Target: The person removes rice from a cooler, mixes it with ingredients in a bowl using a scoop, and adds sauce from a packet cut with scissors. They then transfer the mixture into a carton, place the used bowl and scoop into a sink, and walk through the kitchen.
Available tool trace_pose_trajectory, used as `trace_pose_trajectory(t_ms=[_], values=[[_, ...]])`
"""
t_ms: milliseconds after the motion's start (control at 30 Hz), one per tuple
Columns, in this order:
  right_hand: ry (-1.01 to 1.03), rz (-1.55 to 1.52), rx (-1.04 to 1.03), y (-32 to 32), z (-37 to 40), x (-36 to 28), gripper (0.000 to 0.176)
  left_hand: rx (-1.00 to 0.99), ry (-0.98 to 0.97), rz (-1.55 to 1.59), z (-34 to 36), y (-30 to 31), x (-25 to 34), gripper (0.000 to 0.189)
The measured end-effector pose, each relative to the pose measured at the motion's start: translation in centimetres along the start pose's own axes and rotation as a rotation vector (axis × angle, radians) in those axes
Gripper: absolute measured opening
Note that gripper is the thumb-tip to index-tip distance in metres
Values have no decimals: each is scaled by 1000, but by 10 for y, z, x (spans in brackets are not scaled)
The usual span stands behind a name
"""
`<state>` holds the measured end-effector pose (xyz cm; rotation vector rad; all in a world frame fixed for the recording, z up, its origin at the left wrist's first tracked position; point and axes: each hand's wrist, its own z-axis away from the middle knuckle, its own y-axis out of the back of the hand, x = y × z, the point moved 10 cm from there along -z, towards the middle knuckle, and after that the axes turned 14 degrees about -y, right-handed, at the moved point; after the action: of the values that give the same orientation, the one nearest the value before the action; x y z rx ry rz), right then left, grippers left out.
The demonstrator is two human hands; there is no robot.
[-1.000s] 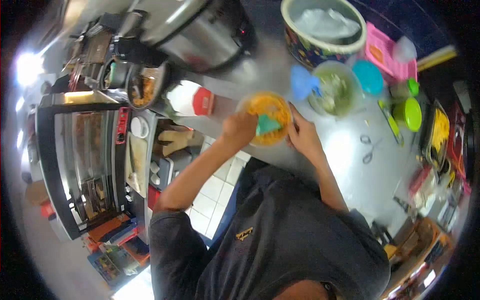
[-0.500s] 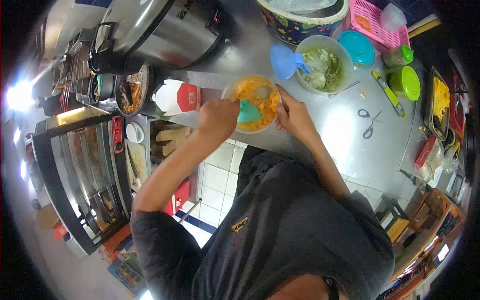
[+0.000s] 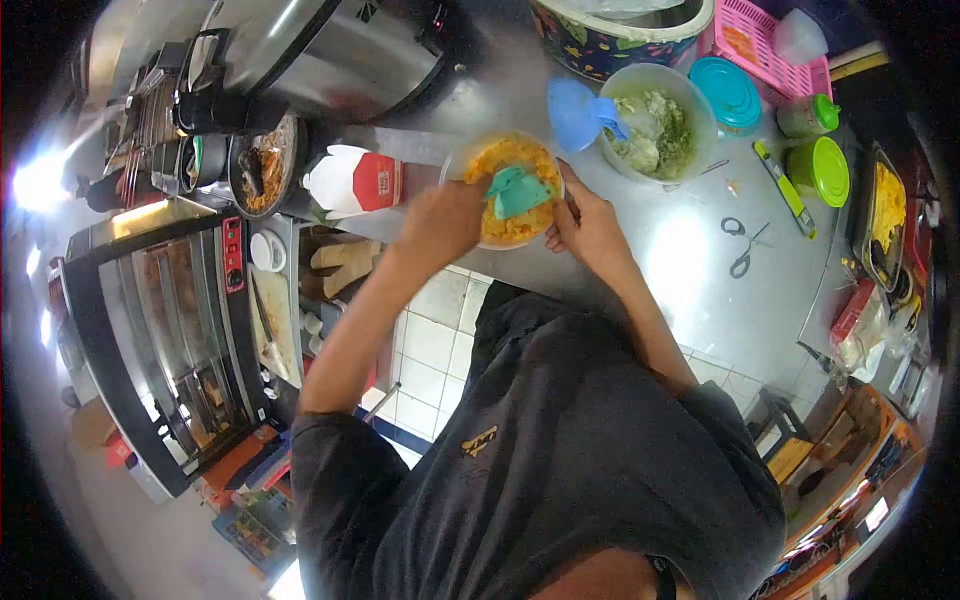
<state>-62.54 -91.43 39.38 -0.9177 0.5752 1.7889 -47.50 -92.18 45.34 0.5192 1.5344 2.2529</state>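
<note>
My left hand [image 3: 442,226] is closed around the handle of a teal plastic scoop [image 3: 520,192], whose handle is hidden in the fist. The scoop's head lies over orange-yellow crumbly food [image 3: 512,231] in a round clear bowl [image 3: 458,160]. At the bowl's right side, my right hand [image 3: 590,225] grips the rim, thumb and fingers pressed on it. Left of the bowl lies a red-and-white paper food box [image 3: 375,182] on its side. To the upper right stands a bowl of pale green shreds [image 3: 655,150], with a blue plastic scoop [image 3: 578,112] at its edge.
A large steel cooker [image 3: 330,60] stands at the back left, beside a patterned tub [image 3: 610,50]. Rightward on the steel counter are scissors [image 3: 742,245], a green cutter knife [image 3: 785,188], a green-lidded jar [image 3: 818,172] and a teal-lidded container [image 3: 724,95]. A glass-fronted warmer [image 3: 165,340] stands left.
The teal scoop has moved slightly right and up within the bowl and now looks turned. My left forearm has shifted right. My right hand still holds the rim.
</note>
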Motion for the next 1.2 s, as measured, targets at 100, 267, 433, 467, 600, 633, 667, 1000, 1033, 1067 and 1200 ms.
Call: trace_pose_trajectory(t_ms=[100,267,433,467,600,633,667,1000,1033,1067,1200], values=[[18,-1,-14,-1,1,-1,56,-40,-101,66,7,38,-3,35],[-29,68,-3,-5,2,-2,54,-236,-94,-139,-32,-44,-17,27],[25,92,60,-1,-2,-2,53,-220,-188,-133,-47,18,-12,23],[12,73,37,-2,0,-2,54,-221,-192,-126,-50,20,-12,23],[10,155,42,-4,-2,-6,53,-388,-175,-18,-59,-23,-20,20],[8,163,28,-5,-2,-5,53,-405,-126,-67,-59,-31,-22,19],[21,149,35,-4,-3,-5,54,-408,-122,-71,-62,-35,-23,19],[17,178,57,-3,-3,-9,55,-496,-213,-143,-59,-32,-9,20],[14,171,60,-2,-4,-9,55,-315,-232,-196,-60,-20,-5,25],[1,186,45,-3,-3,-10,55,-137,-248,-239,-55,-8,1,30],[-41,152,8,-2,-7,-1,54,-57,-97,-348,-21,35,13,44]])
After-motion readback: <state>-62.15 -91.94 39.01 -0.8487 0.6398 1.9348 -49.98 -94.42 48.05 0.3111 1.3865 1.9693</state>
